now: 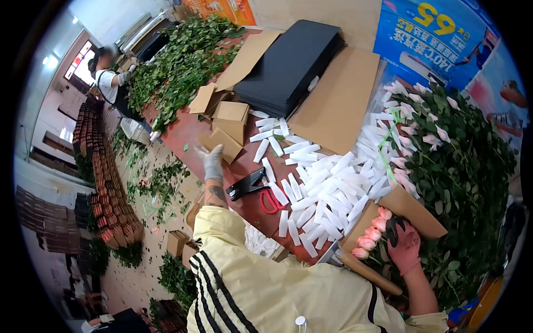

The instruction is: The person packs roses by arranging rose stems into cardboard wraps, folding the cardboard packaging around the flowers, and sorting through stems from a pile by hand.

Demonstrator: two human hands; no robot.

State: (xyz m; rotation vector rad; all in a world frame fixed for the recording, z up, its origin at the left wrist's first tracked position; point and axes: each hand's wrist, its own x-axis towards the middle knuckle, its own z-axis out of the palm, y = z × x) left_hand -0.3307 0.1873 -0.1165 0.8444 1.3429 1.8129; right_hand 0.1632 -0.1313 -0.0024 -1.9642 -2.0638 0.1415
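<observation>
My left hand, in a pale glove, reaches over the red table at the end of my outstretched arm. Its fingers are spread and slightly blurred, beside folded brown cardboard pieces; whether they touch is unclear. My right hand, in a pink glove with dark fingers, is closed around the upper stems of several pink roses. These lie in a row on corrugated cardboard; the grip is partly hidden. Between my hands lie a black stapler, red-handled scissors and a heap of white foam sleeves.
A stack of black sheets rests on flat cardboard. Leafy rose bunches fill the right side. Cut greenery covers the table's far end, where another person stands. Stacked wrapped bundles line the leaf-strewn floor.
</observation>
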